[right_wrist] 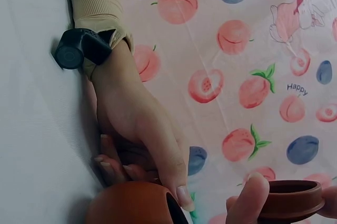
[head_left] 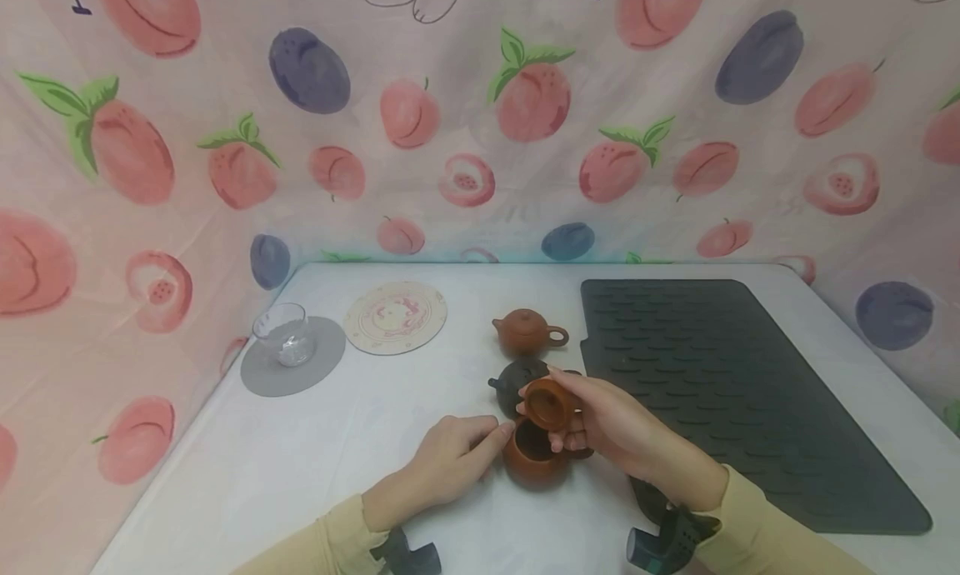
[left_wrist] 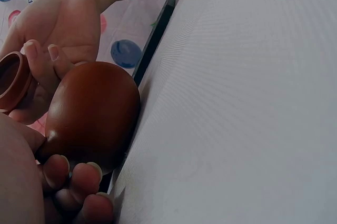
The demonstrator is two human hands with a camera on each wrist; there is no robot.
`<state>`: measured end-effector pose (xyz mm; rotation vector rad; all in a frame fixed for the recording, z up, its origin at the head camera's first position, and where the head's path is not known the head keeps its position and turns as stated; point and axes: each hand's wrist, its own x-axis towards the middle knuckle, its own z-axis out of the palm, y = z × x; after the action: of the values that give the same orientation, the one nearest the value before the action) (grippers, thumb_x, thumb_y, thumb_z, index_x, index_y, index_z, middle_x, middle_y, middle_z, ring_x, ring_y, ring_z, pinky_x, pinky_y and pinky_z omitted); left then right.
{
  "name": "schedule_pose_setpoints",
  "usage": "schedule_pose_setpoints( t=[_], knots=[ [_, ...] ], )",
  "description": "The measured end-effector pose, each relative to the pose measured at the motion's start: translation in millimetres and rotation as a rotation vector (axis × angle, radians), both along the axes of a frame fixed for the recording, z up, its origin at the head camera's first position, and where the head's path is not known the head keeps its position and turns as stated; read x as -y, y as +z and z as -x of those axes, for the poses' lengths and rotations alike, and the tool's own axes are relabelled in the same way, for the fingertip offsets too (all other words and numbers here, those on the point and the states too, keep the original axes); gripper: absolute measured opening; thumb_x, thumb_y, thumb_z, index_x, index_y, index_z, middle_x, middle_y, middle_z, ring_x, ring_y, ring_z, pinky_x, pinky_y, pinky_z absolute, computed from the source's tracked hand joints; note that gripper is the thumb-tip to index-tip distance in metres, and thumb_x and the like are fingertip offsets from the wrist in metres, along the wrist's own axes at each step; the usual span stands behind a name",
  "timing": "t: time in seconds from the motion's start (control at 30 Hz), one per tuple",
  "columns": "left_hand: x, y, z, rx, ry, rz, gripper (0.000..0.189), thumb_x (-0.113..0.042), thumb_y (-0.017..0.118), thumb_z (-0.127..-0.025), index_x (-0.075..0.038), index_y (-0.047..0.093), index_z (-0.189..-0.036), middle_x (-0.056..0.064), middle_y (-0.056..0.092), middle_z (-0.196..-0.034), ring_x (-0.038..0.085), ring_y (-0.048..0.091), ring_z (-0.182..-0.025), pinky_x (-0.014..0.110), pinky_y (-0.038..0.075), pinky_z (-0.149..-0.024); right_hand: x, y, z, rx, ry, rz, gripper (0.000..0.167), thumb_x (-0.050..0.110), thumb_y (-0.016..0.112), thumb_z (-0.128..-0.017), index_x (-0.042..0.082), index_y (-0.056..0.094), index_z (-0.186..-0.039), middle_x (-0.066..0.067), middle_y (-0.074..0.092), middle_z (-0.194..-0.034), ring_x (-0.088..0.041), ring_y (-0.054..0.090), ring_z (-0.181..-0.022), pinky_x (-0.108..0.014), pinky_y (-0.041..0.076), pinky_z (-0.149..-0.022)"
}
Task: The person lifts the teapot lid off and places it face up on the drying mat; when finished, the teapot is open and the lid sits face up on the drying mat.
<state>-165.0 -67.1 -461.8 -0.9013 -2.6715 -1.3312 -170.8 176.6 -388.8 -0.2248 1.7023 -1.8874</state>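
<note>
Toward the right edge of the white table (head_left: 405, 387), before fruit-printed cloth (head_left: 465, 75), lies a dark mat (head_left: 720, 392); beside it my left hand (head_left: 455, 454) pinches the uncovered teapot (head_left: 532, 473), my right hand (head_left: 615, 417) grips a lid (head_left: 549, 406) above, partly hiding a black teapot (head_left: 513, 382).

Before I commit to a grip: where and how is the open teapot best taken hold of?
Probably by its handle, coming from the right: it juts out that side, while the open teapot has a smooth, round body and the left hand occupies its left. The right hand, holding the lid close by, should probably set that down first.
</note>
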Motion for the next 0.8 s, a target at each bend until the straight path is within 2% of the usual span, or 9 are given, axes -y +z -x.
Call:
schedule_pose_setpoints(
  t=[0.2, 0.43, 0.57, 0.8],
  knots=[
    [0.2, -1.8, 1.2, 0.005, -0.003, 0.008, 0.046, -0.041, 0.048, -0.109, -0.027, 0.052, -0.065, -0.023, 0.046, -0.05, 0.001, 0.047, -0.049, 0.022, 0.035, -0.049, 1.0, 0.1, -0.4, 0.005, -0.019, -0.016, 0.057, 0.052, 0.051, -0.106, 0.003, 0.064, -0.132, -0.009, 0.072, -0.118, -0.017, 0.061, -0.071, -0.032, 0.053, -0.073],
    [0.5, -1.3, 0.9, 0.019, -0.011, -0.003, 0.047, -0.041, 0.048, -0.109, -0.024, 0.053, -0.066, -0.021, 0.046, -0.05, 0.002, 0.046, -0.049, 0.022, 0.034, -0.049, 0.9, 0.2, -1.0, -0.032, -0.011, -0.061, 0.055, 0.053, 0.051, -0.105, 0.004, 0.066, -0.127, -0.01, 0.073, -0.105, -0.017, 0.06, -0.066, -0.031, 0.052, -0.067],
    [0.6, -2.3, 1.6, 0.023, -0.008, 0.005, 0.047, -0.043, 0.047, -0.109, -0.027, 0.052, -0.066, -0.021, 0.046, -0.05, 0.002, 0.045, -0.049, 0.021, 0.033, -0.049, 0.9, 0.2, -0.7, -0.046, 0.007, -0.064, 0.056, 0.054, 0.05, -0.106, 0.004, 0.065, -0.128, -0.012, 0.073, -0.106, -0.017, 0.06, -0.065, -0.031, 0.051, -0.065],
    [1.0, -3.1, 1.7, 0.037, -0.005, 0.008, 0.047, -0.045, 0.046, -0.109, -0.028, 0.053, -0.066, -0.021, 0.046, -0.05, 0.003, 0.045, -0.049, 0.022, 0.033, -0.048, 1.0, 0.3, -1.6, -0.031, -0.004, -0.065, 0.055, 0.055, 0.05, -0.105, 0.007, 0.067, -0.126, -0.012, 0.07, -0.106, -0.02, 0.06, -0.068, -0.033, 0.051, -0.068]
  ],
)
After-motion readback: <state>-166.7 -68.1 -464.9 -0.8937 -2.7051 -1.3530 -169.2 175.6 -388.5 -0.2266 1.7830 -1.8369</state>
